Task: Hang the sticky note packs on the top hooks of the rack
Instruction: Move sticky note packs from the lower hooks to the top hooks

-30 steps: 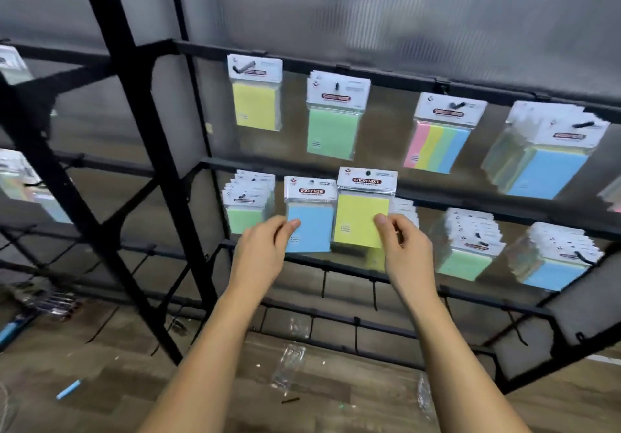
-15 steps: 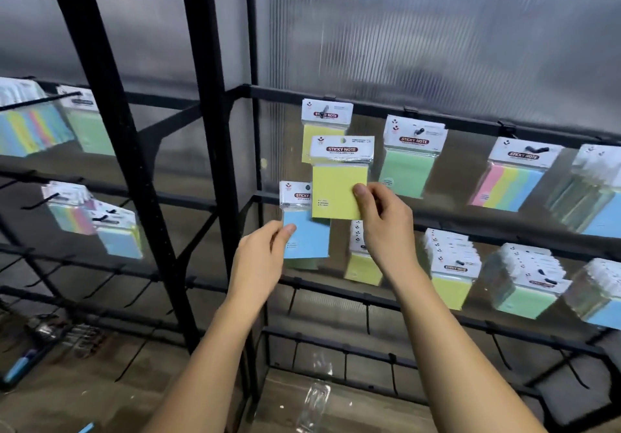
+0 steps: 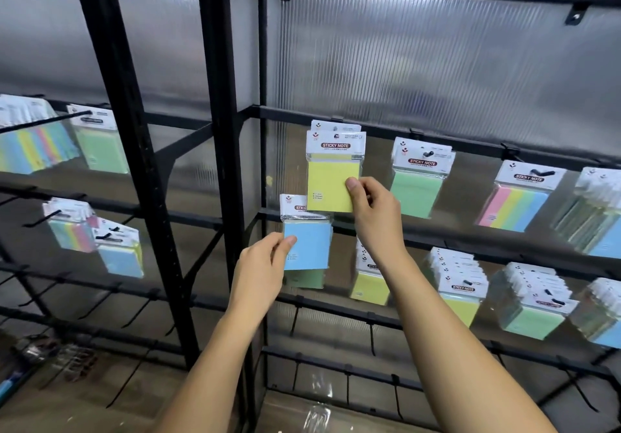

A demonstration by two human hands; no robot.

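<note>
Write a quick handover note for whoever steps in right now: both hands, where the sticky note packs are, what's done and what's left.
Right hand: pinches the yellow pack by its lower right corner, raised in front of the pack already on the leftmost top hook; whether it is on the hook cannot be seen.
Left hand: pinches the blue pack by its lower left edge, lower down and not at a hook.
Done: the top row also carries a green pack and a striped pack.
Left: seat the yellow pack if it is not on, then hang the blue pack on a top hook. Stacks remain on the lower row.
</note>
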